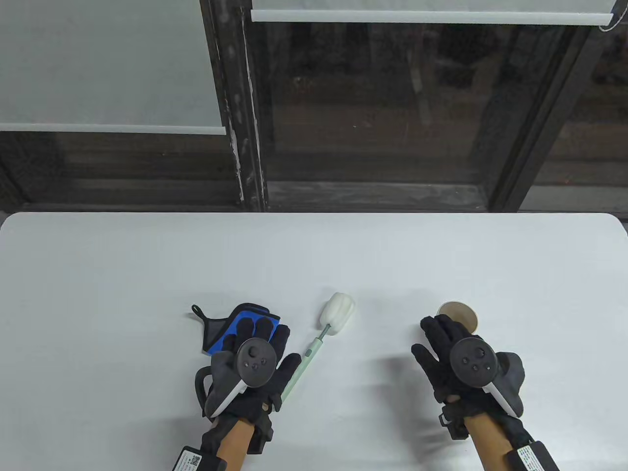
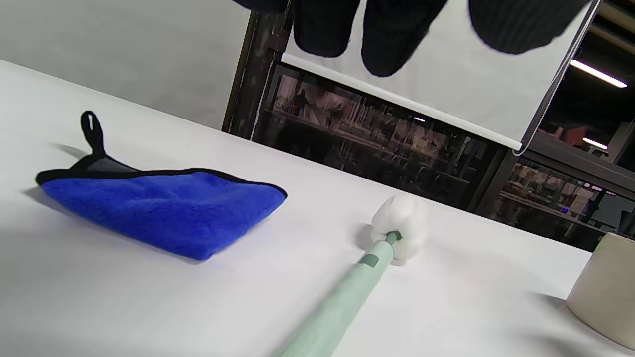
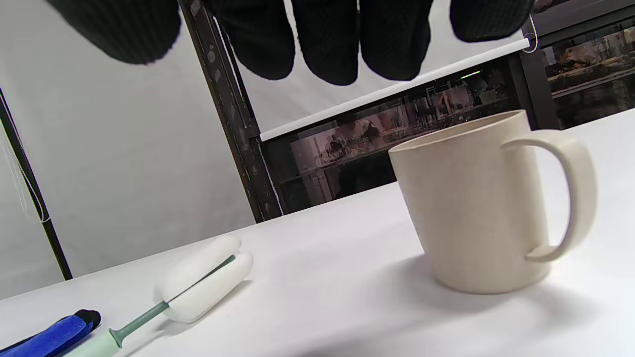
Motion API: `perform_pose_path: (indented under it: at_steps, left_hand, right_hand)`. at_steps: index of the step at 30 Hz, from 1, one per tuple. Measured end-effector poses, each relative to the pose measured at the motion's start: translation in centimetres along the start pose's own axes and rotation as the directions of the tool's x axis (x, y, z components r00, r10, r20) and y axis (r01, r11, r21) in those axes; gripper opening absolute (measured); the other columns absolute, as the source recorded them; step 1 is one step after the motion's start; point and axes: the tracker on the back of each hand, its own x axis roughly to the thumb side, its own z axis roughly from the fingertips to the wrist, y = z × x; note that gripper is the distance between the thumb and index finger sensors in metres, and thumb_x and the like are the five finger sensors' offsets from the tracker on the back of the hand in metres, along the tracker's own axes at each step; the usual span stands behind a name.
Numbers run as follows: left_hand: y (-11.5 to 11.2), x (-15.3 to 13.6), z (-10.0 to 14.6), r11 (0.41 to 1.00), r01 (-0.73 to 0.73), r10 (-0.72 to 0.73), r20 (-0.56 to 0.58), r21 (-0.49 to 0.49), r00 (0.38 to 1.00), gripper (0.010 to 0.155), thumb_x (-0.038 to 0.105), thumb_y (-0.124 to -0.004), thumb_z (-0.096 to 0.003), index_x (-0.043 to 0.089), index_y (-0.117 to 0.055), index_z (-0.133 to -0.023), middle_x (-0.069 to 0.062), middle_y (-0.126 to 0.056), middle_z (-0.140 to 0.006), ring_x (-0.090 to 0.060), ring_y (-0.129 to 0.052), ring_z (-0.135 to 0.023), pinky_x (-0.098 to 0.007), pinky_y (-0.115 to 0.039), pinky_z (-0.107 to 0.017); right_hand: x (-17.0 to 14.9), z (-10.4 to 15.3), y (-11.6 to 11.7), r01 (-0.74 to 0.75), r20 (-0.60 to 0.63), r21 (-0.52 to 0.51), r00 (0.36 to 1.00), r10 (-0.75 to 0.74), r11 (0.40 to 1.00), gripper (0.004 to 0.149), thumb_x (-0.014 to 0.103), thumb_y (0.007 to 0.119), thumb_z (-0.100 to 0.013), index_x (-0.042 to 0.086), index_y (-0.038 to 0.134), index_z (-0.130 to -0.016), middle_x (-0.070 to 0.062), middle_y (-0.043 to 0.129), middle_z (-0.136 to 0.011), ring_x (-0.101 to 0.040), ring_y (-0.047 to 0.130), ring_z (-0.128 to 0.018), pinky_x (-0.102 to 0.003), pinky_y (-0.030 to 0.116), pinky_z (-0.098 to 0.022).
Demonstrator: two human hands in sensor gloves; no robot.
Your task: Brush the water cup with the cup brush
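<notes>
On the smooth white tabletop (image 1: 314, 255) I see a matte beige mug (image 3: 466, 208) upright under my right hand (image 1: 466, 363), grip wide. My left hand (image 1: 252, 368), splayed, hovers beside the sponge-headed cup brush (image 1: 321, 338), plush blue cloth (image 2: 163, 213) beneath.

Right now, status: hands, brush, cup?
Left hand and right hand open, hovering, holding nothing. Cup brush flat on table; water cup upright. Blue cloth beside brush, not blocking.
</notes>
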Motion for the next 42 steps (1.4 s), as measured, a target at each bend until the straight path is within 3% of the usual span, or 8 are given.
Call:
perform_pose_path:
  at_steps: [11, 19, 26, 36, 42]
  left_hand:
    - [-1.2, -0.1, -0.6, 0.999, 0.001, -0.003, -0.034, -0.042, 0.999, 0.077, 0.066, -0.072, -0.0427, 0.035, -0.052, -0.11, -0.002, -0.058, -0.118, -0.032, -0.066, -0.107, -0.053, -0.055, -0.078]
    - [-5.9, 1.0, -2.2, 0.953, 0.192, -0.218, -0.087, -0.236, 0.972, 0.076, 0.066, -0.076, -0.0405, 0.03, -0.06, -0.106, -0.004, -0.075, -0.104, -0.025, -0.088, -0.085, -0.048, -0.07, -0.067]
    - [-8.5, 1.2, -2.7, 0.894, 0.312, -0.362, -0.106, -0.323, 0.926, 0.075, 0.063, -0.082, -0.0389, 0.026, -0.066, -0.102, -0.006, -0.083, -0.095, -0.022, -0.096, -0.072, -0.046, -0.076, -0.059]
    - [-9.0, 1.6, -3.0, 0.862, 0.393, -0.445, -0.106, -0.321, 0.889, 0.063, 0.056, -0.082, -0.0434, 0.024, -0.071, -0.097, -0.004, -0.09, -0.081, -0.016, -0.102, -0.057, -0.042, -0.083, -0.051]
    - [-8.5, 1.2, -2.9, 0.887, 0.332, -0.385, -0.119, -0.32, 0.915, 0.061, 0.055, -0.08, -0.0442, 0.021, -0.074, -0.094, -0.004, -0.093, -0.079, -0.016, -0.105, -0.055, -0.041, -0.085, -0.049]
  right_hand:
    - [-0.1, 0.0, -0.4, 0.034, 0.001, -0.005, 0.999, -0.034, 0.999, 0.064, 0.066, 0.064, -0.046, 0.038, 0.058, -0.104, 0.001, 0.062, -0.107, -0.031, 0.07, -0.1, -0.057, 0.059, -0.068]
    - [-0.2, 0.0, -0.4, 0.056, -0.007, -0.001, 0.998, -0.056, 0.998, 0.064, 0.065, 0.065, -0.046, 0.037, 0.06, -0.103, 0.001, 0.063, -0.107, -0.031, 0.072, -0.098, -0.057, 0.06, -0.067]
    - [-0.4, -0.1, -0.1, 0.065, -0.021, 0.034, 0.998, -0.064, 0.997, 0.064, 0.065, 0.065, -0.046, 0.036, 0.06, -0.103, 0.0, 0.064, -0.106, -0.032, 0.073, -0.098, -0.057, 0.061, -0.067]
    - [-0.2, -0.1, 0.1, 0.073, -0.029, 0.067, 0.997, -0.072, 0.995, 0.064, 0.065, 0.065, -0.046, 0.036, 0.06, -0.103, 0.0, 0.064, -0.106, -0.032, 0.073, -0.098, -0.057, 0.061, -0.067]
    - [-0.2, -0.2, 0.2, 0.077, -0.03, 0.078, 0.997, -0.074, 0.994, 0.064, 0.064, 0.065, -0.046, 0.036, 0.061, -0.103, 0.0, 0.064, -0.106, -0.032, 0.073, -0.097, -0.057, 0.061, -0.067]
